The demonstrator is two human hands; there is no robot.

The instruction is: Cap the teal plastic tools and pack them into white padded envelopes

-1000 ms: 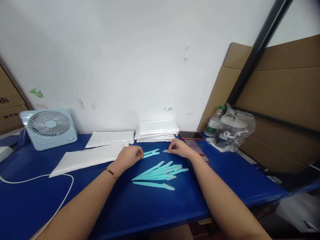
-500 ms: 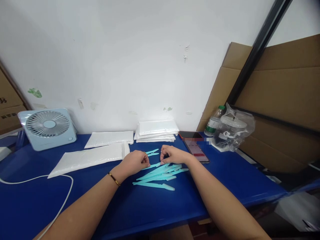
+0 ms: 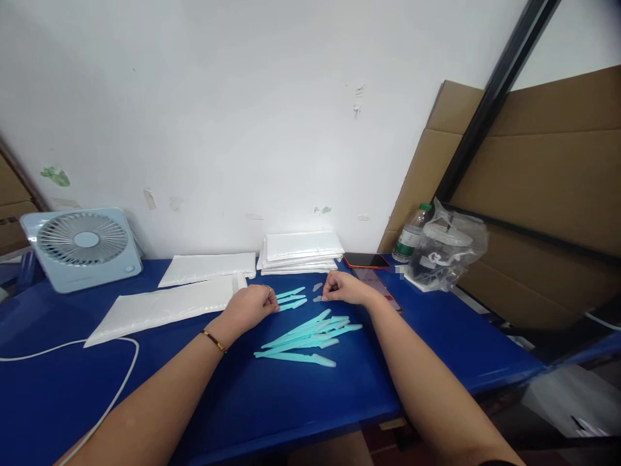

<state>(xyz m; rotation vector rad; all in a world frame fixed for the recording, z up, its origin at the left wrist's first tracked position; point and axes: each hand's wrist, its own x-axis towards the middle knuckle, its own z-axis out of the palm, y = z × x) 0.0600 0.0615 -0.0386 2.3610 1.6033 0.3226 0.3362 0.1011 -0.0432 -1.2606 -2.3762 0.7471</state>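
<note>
Far left, a box [image 3: 10, 232] bears dark print, cut off and unreadable. At centre, the left hand [image 3: 251, 307] has its fingertips closed on a teal razor [image 3: 294, 305], its head pointing right beyond them; others lie just above, a pile [image 3: 301, 338] below. Next, the right hand [image 3: 348, 288] pinches a clear cap [image 3: 317, 299]. Right, a bottle [image 3: 410, 237] has a green-and-white label, too small to read.

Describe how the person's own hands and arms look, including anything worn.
The ungloved left hand wears a golden ring and a dark and golden wrist bracelet. The right hand, also ungloved, shows no jewellery. Both forearms look bare.
</note>
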